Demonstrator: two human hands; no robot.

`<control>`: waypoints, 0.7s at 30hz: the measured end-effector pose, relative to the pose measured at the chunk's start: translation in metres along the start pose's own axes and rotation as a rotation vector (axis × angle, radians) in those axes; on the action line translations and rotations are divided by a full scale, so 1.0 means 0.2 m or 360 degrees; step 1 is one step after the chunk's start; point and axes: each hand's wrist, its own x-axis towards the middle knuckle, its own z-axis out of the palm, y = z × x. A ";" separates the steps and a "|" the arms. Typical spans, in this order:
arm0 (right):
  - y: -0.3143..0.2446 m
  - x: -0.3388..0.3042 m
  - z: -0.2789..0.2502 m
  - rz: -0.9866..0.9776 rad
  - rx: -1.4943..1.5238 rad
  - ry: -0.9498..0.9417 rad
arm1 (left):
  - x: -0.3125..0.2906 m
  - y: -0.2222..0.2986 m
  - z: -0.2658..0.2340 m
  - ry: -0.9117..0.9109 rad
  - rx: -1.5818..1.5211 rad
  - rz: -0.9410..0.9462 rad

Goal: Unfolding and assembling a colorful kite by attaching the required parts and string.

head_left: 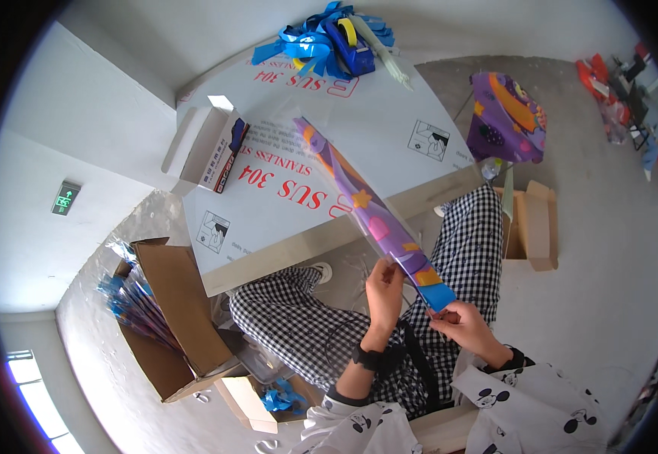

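Note:
A long, narrow folded purple piece (pixel 364 200) with orange, pink and star patterns slants across the middle, its far end over the table. A clear plastic sleeve (pixel 327 175) surrounds it, and its near end is bright blue. My left hand (pixel 385 291) pinches the sleeve's left edge close to the near end. At the blue end, my right hand (pixel 463 327) is closed with thumb and fingers together on the sleeve's lower edge. Both hands are above my lap, just off the table's near edge. The exact fold inside the sleeve cannot be made out.
The film-covered table (pixel 374 140) bears a white carton (pixel 204 147), blue straps (pixel 298 45) and a blue tape dispenser (pixel 351 49). Left, a cardboard box (pixel 185 310) holds several sleeved pieces. An open carton (pixel 537 227) and a purple patterned sheet (pixel 507 125) are right.

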 end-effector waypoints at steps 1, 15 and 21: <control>0.01 0.01 0.01 -0.0138 0.0001 0.0058 | 0.00 0.02 0.01 0.0008 0.0048 0.0023; -0.18 0.17 0.00 -0.0411 0.0278 0.0288 | -0.12 0.01 0.03 -0.0330 0.0426 0.0222; 0.00 0.38 0.12 -0.0552 -0.0064 0.0390 | -0.09 -0.21 0.00 -0.0343 -0.0388 -0.0547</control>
